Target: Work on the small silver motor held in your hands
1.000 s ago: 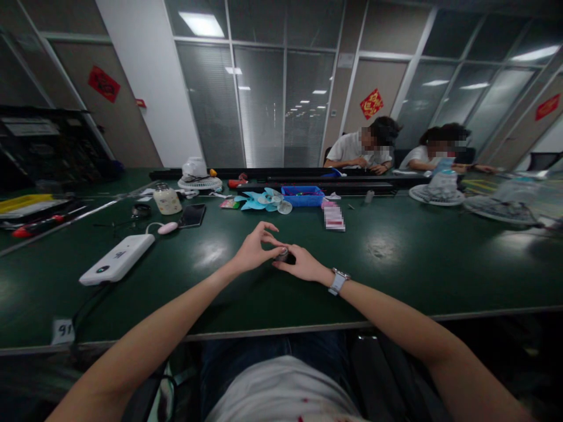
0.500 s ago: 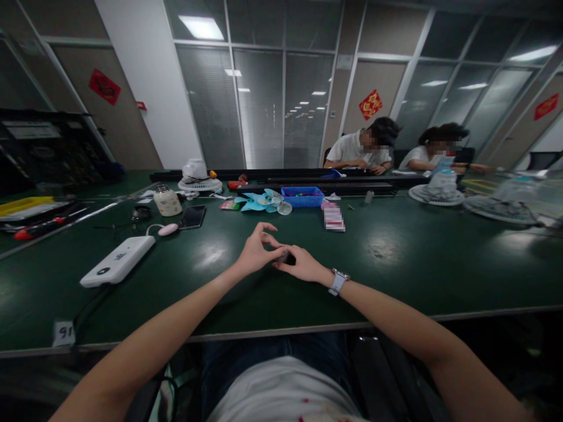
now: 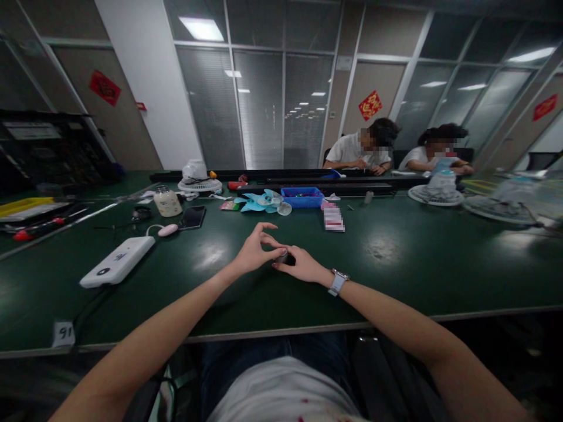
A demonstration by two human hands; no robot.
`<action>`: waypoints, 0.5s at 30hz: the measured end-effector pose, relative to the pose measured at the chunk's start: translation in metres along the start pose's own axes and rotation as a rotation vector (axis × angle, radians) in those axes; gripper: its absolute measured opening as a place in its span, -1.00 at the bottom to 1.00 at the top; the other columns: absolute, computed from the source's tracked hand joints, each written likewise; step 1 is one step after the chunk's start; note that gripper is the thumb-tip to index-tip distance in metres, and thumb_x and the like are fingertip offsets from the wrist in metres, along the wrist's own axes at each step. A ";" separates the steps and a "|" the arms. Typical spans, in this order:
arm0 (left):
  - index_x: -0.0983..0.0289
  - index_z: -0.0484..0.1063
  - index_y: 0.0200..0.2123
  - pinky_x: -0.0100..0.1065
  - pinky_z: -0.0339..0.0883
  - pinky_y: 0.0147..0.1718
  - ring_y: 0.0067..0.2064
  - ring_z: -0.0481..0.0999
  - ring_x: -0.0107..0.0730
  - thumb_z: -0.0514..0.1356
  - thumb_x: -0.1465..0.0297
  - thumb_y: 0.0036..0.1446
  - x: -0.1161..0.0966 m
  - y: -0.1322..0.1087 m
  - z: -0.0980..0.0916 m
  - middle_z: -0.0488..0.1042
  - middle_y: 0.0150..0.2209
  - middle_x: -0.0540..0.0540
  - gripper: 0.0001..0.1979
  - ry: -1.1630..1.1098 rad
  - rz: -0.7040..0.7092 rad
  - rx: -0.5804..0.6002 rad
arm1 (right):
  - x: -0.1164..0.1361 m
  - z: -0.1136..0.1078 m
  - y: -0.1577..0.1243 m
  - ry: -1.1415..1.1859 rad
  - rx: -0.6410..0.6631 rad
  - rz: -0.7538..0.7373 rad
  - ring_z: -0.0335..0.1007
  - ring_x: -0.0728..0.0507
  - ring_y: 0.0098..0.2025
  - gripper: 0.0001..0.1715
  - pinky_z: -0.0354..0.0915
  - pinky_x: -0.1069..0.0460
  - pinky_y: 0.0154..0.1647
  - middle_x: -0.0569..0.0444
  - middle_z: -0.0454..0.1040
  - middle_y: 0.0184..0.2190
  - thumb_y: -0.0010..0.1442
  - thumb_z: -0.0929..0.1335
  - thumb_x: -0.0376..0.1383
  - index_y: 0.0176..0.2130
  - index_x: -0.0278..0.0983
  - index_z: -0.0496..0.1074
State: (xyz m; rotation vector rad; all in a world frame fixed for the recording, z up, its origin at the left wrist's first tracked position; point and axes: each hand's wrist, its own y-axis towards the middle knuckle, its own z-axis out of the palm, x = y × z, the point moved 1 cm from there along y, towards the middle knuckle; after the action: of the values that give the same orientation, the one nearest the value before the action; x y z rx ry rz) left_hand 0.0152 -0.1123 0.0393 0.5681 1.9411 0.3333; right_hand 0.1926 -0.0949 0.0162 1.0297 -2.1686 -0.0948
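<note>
Both my hands meet over the green table (image 3: 396, 264), a little in from its front edge. My left hand (image 3: 254, 250) pinches with thumb and forefinger at a small dark and silver part (image 3: 282, 256), its other fingers raised. My right hand (image 3: 302, 265), with a white watch on the wrist, curls around the same small part from the right and holds it against the tabletop. The part is too small and too covered to name.
A white power bank (image 3: 116, 261) with a cable lies to the left, near a pink mouse-like object (image 3: 168, 229), a phone (image 3: 192, 216) and a jar (image 3: 166, 200). Further back are light-blue fan blades (image 3: 259, 201), a blue tray (image 3: 302, 196) and fan grilles (image 3: 435, 193). Two people sit at the far side.
</note>
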 end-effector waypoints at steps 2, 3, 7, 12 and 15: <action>0.24 0.21 -0.02 -0.24 0.41 -0.18 -0.26 0.60 -0.25 0.39 0.31 -0.04 0.002 0.000 0.002 0.57 -0.44 0.00 -0.44 0.021 -0.006 -0.043 | 0.001 0.000 0.000 0.006 -0.005 -0.001 0.41 -0.18 -0.13 -0.44 0.28 -0.05 -0.11 -0.07 0.51 -0.12 0.16 0.43 -0.17 0.10 -0.31 0.36; 0.23 0.21 -0.04 -0.26 0.41 -0.21 -0.29 0.60 -0.26 0.39 0.29 -0.04 0.002 0.000 0.003 0.56 -0.45 -0.02 -0.45 0.026 -0.008 -0.063 | 0.002 -0.001 0.000 0.006 -0.005 0.002 0.40 -0.18 -0.14 -0.47 0.28 -0.05 -0.12 -0.07 0.51 -0.12 0.15 0.43 -0.18 0.07 -0.31 0.38; 0.21 0.22 -0.09 -0.33 0.40 -0.33 -0.39 0.58 -0.33 0.39 0.25 -0.05 0.004 -0.001 0.006 0.50 -0.50 -0.08 -0.48 0.047 -0.012 -0.126 | 0.003 -0.001 0.000 -0.011 0.002 0.021 0.40 -0.16 -0.21 -0.62 0.28 -0.02 -0.21 -0.03 0.51 -0.23 0.15 0.43 -0.16 -0.09 -0.33 0.45; 0.21 0.22 -0.11 -0.36 0.39 -0.36 -0.42 0.56 -0.35 0.38 0.28 -0.04 0.002 -0.002 0.007 0.49 -0.52 -0.10 -0.51 0.055 0.002 -0.139 | 0.002 -0.001 0.000 -0.011 0.004 0.007 0.39 -0.16 -0.21 -0.59 0.27 -0.03 -0.21 -0.04 0.50 -0.22 0.16 0.43 -0.16 -0.05 -0.34 0.44; 0.22 0.21 -0.09 -0.33 0.41 -0.29 -0.37 0.58 -0.34 0.37 0.33 -0.02 0.001 -0.002 0.006 0.51 -0.48 -0.08 -0.52 0.031 0.020 -0.107 | 0.001 -0.001 0.000 0.003 -0.003 -0.003 0.39 -0.17 -0.19 -0.51 0.27 -0.05 -0.17 -0.05 0.51 -0.18 0.15 0.43 -0.17 0.03 -0.32 0.41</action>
State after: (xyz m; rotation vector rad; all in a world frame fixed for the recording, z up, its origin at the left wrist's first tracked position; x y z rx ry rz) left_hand 0.0205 -0.1136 0.0353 0.5156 1.9353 0.4587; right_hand 0.1923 -0.0956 0.0176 1.0308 -2.1637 -0.0977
